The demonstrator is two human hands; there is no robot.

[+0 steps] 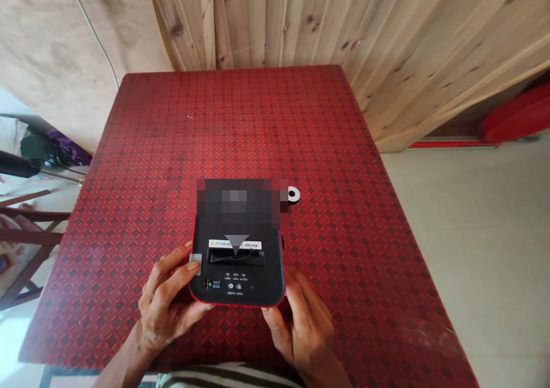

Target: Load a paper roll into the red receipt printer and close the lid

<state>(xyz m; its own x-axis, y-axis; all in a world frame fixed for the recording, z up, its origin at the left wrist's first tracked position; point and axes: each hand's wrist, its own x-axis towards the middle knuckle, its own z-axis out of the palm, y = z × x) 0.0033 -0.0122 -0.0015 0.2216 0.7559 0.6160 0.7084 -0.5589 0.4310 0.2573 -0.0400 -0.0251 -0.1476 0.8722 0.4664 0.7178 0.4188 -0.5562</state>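
A black receipt printer (240, 276) with a red lower rim is at the front middle of the red table. Its top carries a white warning label (253, 245), a paper slot, small printed icons and a grey tab on the left edge. My left hand (165, 296) grips the printer's left side, a fingertip on the grey tab and the thumb under the front edge. On the right, my right hand (307, 316) wraps round the near corner, thumb at the front edge. The printer's far part is blurred into blocks. A white paper roll (293, 194) shows just behind its right side.
The table (240, 124) has a red patterned cover and stands against a wooden plank wall (266, 21). A dark wooden chair (30, 227) and a black rod-like object (19, 164) are at the left. Tiled floor (451, 222) lies to the right.
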